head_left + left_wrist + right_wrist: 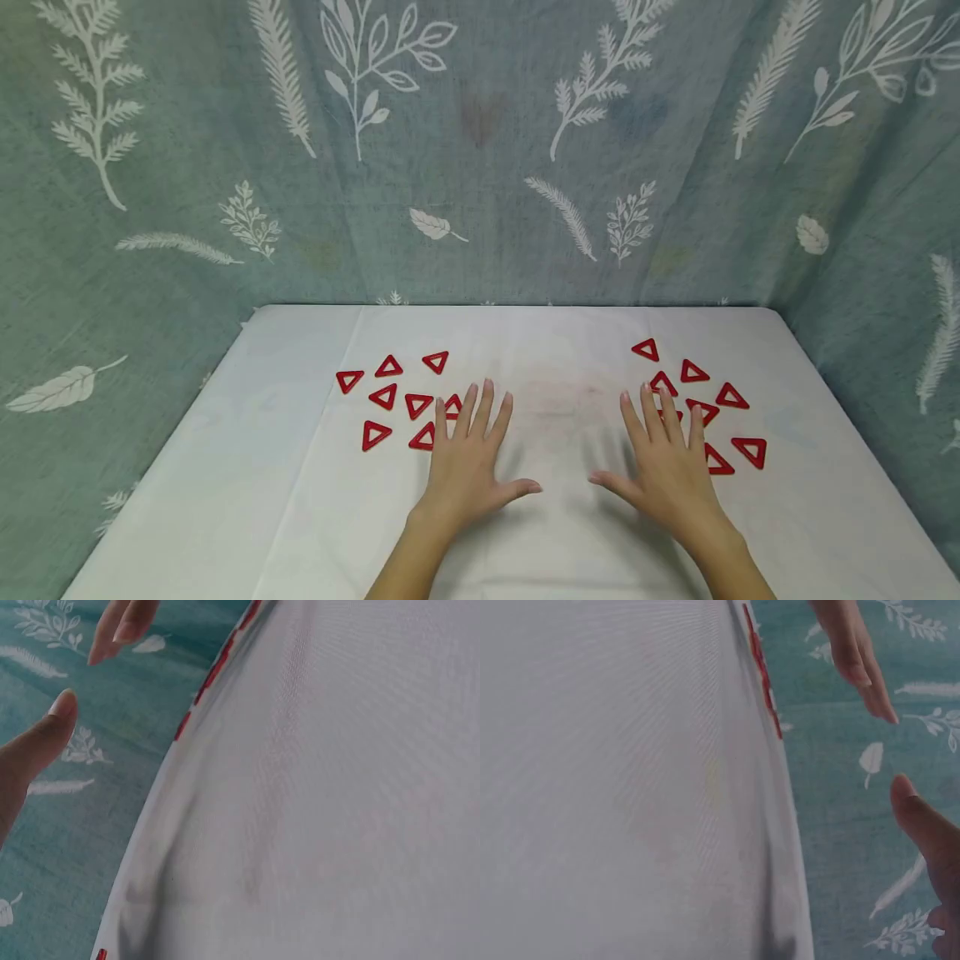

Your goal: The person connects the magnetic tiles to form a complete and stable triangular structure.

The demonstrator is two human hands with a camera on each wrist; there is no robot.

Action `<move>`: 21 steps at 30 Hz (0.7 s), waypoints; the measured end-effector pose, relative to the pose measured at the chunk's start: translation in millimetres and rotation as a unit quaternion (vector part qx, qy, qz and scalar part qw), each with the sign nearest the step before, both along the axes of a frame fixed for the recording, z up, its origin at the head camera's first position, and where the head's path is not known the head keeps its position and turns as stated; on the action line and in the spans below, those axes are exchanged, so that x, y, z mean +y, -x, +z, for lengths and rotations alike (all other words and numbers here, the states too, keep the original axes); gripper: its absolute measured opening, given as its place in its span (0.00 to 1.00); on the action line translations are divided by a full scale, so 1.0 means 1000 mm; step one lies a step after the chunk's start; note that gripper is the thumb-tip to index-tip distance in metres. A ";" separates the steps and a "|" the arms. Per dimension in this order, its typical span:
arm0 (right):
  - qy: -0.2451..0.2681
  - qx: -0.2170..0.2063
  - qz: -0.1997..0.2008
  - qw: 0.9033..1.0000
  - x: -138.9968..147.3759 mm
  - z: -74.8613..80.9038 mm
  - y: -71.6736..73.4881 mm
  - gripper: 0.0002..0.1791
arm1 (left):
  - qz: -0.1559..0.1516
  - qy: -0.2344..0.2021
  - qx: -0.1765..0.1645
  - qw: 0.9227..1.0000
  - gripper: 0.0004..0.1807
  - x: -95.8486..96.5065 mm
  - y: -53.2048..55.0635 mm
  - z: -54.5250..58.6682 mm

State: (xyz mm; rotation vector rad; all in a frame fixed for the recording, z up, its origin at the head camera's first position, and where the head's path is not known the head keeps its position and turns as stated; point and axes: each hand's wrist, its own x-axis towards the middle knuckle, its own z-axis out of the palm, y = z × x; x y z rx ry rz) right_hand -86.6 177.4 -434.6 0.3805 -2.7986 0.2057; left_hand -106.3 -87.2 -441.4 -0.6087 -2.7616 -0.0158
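Note:
Both hands hover over the white table in the head view, palms down, fingers straight and spread, holding nothing. My left hand (467,471) overlaps the right edge of a group of red triangle frames (419,406). Over the other group of red triangle frames (732,396) is my right hand (671,475), its fingers covering parts of several. The thumbs point toward each other across a gap. In the left wrist view the thumb (52,731) stands apart from the fingertips (131,630). The right wrist view likewise shows an extended thumb (919,817) and straight fingers (859,664).
The white tabletop (555,533) ends at a far edge against a green-grey curtain (480,167) with white leaf prints. The curtain also hangs along the left and right sides. Shadows of the hands fall on the cloth.

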 end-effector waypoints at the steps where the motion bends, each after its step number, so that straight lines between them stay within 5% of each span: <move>1: 0.000 0.000 0.000 1.000 0.001 -0.001 -0.001 0.60 | 0.004 0.000 0.004 1.000 0.60 -0.002 -0.001 -0.001; 21: 0.022 0.015 -0.020 0.999 0.025 0.003 -0.003 0.55 | 0.029 -0.095 0.028 0.995 0.62 -0.041 -0.004 -0.001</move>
